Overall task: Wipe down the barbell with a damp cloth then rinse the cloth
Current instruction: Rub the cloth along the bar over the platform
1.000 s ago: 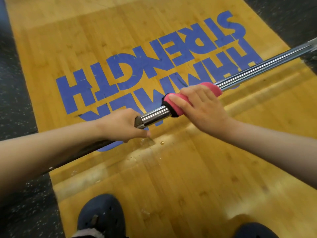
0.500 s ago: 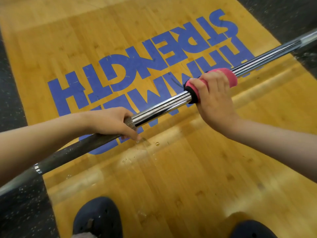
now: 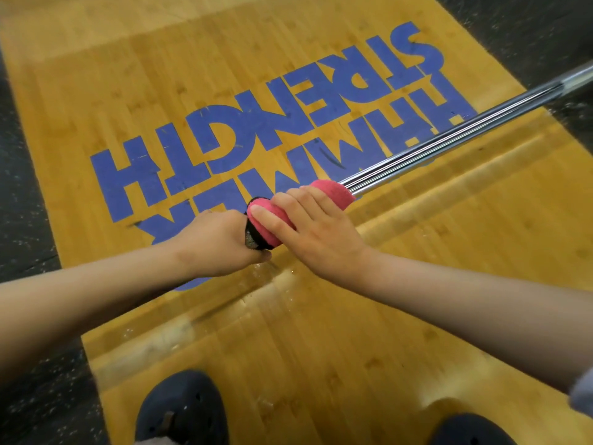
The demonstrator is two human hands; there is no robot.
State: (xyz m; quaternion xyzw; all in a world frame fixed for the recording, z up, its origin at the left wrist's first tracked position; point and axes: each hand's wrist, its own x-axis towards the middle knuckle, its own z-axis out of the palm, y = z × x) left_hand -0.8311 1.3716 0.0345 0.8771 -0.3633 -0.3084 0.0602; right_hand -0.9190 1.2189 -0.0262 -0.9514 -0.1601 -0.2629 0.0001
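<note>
"Pink cloth [image 3: 333, 191] is right up against the left hand [image 3: 218, 242] now, isn't it? Half a second back there was bare chrome between them."

"Yes. The right hand [image 3: 317, 229] has drawn it back down the barbell [image 3: 449, 136] until its black-edged end touches the left fist. I read that as a return stroke over that stretch: wiping under way, rinsing not yet begun."

"And the grips?"

"Left grip is closed round the knurled part of the shaft, steadying it. Right grip is wrapped over the cloth, which sleeves the bar."

"Which way does the bar lie?"

"Its long axis slants above the wooden platform [image 3: 353, 348], from the platform's near left edge, under the left forearm, up toward the far right corner, where the shiny shaft leaves view. It crosses the near end of the blue lettering [image 3: 256, 133]. How much of the shaft beyond the cloth is already clean, I cannot tell."
</note>
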